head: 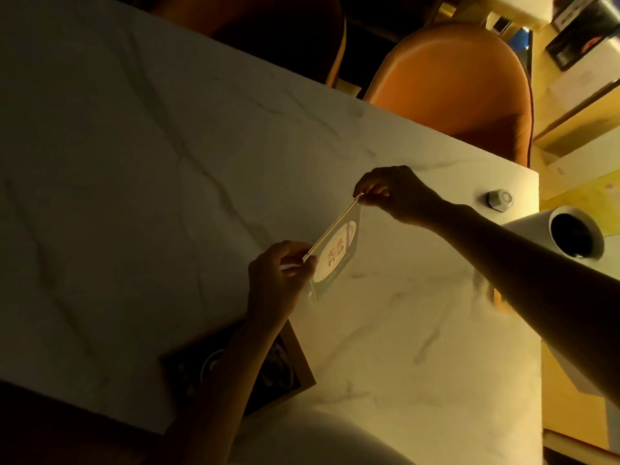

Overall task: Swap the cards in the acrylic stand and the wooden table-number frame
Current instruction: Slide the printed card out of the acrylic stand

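We see a marble-look table (167, 162), white with grey veins, smooth with a low sheen. The acrylic stand (330, 260) is clear glossy plastic; its top edge catches light. The card (335, 255) in it looks like matt paper, a pale oval with reddish print. Near left, the wooden table-number frame (295, 350) shows a matt brown wood-like border around a dark printed face. The far chair (453, 88) is smooth orange leather-like upholstery. At right, a white roll (530, 226) looks like matt paper, and a hex nut (500, 199) looks like dull metal.
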